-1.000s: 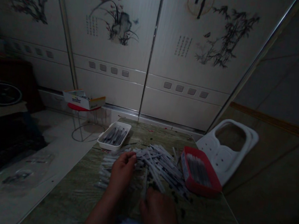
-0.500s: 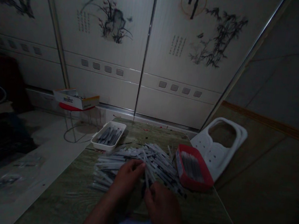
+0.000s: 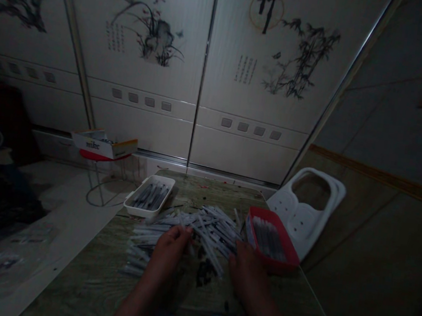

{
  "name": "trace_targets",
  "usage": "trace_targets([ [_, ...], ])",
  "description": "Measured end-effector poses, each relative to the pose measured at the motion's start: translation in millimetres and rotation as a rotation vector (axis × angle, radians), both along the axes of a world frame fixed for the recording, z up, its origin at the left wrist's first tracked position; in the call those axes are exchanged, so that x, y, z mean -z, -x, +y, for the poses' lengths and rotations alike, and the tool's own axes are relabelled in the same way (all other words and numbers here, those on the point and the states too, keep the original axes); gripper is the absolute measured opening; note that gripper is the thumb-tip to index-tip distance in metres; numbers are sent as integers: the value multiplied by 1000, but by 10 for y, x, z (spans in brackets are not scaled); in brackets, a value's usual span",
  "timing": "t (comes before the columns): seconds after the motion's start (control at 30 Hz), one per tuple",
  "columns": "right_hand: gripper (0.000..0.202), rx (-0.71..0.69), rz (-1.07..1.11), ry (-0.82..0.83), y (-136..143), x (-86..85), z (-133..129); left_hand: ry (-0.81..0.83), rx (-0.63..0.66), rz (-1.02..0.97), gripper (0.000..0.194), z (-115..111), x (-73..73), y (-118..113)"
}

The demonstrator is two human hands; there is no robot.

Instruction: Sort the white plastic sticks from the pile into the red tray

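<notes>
Right hand point(image 3: 248, 265) had swung away from the left hand point(image 3: 168, 246) since half a second earlier, out to the right edge of the pen pile point(image 3: 222, 227), near the red box point(image 3: 283, 267). Left fingertips looked pinched, right fingers curled; too dark to tell if either gripped a pen. Pile lay loose mid-table, so imo a careless sweep could've scattered the small black pieces point(image 3: 204, 273) beside it.

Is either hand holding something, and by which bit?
It's too dark to tell: the left hand and right hand are both by the pale sticks.
</notes>
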State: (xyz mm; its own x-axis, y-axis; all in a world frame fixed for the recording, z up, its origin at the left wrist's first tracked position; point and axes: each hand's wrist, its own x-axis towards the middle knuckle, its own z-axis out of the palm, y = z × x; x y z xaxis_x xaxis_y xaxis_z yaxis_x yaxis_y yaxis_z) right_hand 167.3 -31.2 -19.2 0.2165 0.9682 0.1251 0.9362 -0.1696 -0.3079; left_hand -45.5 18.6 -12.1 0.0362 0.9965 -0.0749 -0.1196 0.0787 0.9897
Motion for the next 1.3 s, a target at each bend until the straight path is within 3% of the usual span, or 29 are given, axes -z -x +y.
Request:
trace_targets([
  [0.3,34,-36,29,9,106,69,-48,-4,-13,-27,38,18,0,-6],
  [0.57,33,-235,221,-81,345,112,-88,10,-2,-49,38,10,-30,-25],
  [0.93,22,-69,279,-48,-356,5,-104,24,10,-12,37,-11,-32,-29],
  [1.3,4,-57,209,181,-264,80,-263,19,11,-1,38,-11,42,-29],
])
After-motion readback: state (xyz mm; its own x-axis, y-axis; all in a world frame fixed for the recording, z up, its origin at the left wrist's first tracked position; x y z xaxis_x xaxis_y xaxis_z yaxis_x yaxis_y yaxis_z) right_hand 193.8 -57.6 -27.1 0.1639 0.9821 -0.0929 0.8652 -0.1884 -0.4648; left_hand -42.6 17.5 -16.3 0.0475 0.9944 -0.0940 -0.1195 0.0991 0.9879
